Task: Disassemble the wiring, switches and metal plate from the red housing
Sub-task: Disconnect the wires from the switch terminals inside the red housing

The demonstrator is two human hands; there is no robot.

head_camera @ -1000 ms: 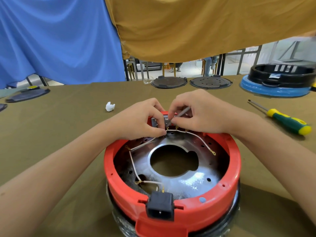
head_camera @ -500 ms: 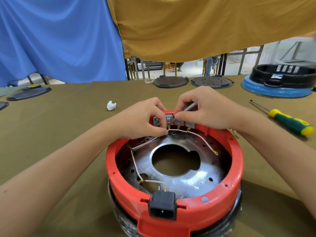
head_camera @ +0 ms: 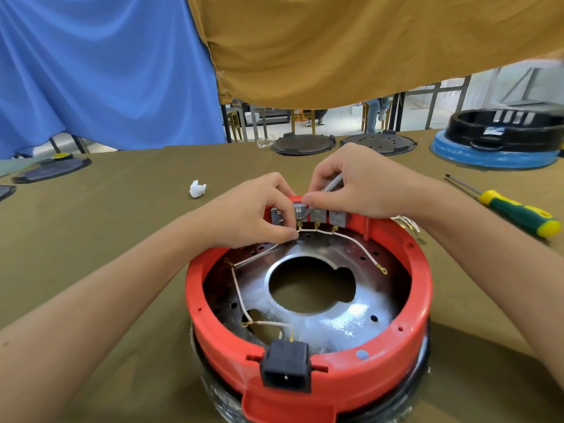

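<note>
The red housing [head_camera: 308,355] sits on the brown table [head_camera: 122,209] right in front of me, open side up. The shiny metal plate [head_camera: 335,325] lies flat inside it, with a big hole in its middle. Thin white wires [head_camera: 238,288] run around the inside, from the black plug socket [head_camera: 286,366] on the near wall to the row of small grey switches [head_camera: 317,215] on the far wall.

My left hand [head_camera: 253,212] is curled in, and its thumb and first finger pinch the white wire just under the switches. My right hand [head_camera: 360,184] is curled too and holds a thin grey tool [head_camera: 328,189] whose tip points down at one switch. I cannot tell what kind of tool it is.

I think the step is to free a wire end from its switch. To do it well, I should keep the tip right on the little gold clip and push softly, not hard. My left hand should pull the wire straight away from the switch, close to the clip, so the wire does not snap. If the tip slips, it could poke my left fingers [head_camera: 283,206], so I go slow.

The green and yellow screwdriver [head_camera: 515,210] lies well off to the right. A small white scrap [head_camera: 197,189] lies to the left.
</note>
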